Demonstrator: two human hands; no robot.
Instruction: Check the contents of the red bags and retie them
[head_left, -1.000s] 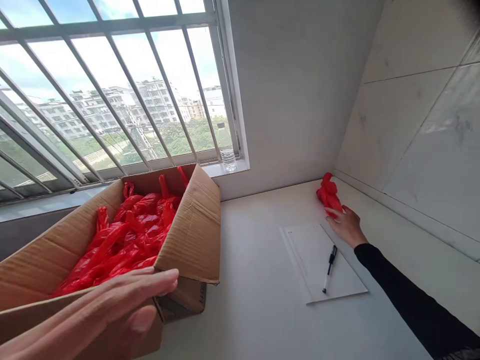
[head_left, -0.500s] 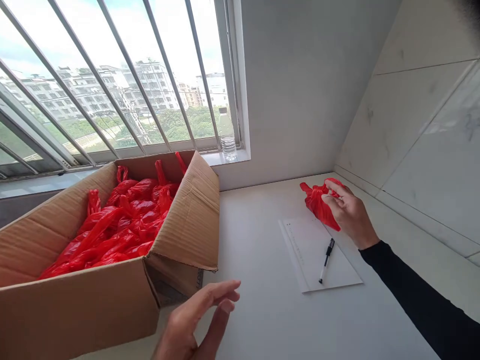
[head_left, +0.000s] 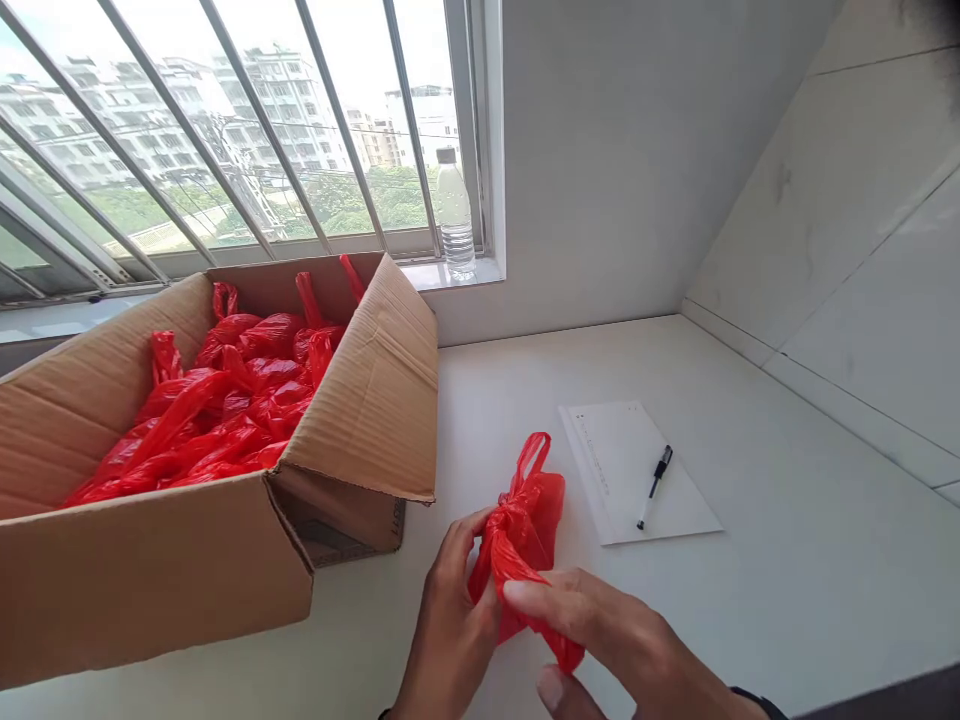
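Observation:
A knotted red plastic bag is between my two hands, near the front of the white table. My left hand closes on it from the left, with fingers and thumb around the bag just below the knot. From the right, my right hand has its fingertips on one twisted handle, whose end hangs between the fingers and the thumb. The other handle loop stands up on the far side of the knot. What the bag contains cannot be seen.
On the left stands an open cardboard box filled with several knotted red bags. One flap leans out over the table. White paper with a black pen on it lies to the right. A water bottle stands on the windowsill.
My right hand has brought the red bag from the back right, behind the paper, to the table's front. My left hand, empty and spread before, now grips it. The view has shifted slightly.

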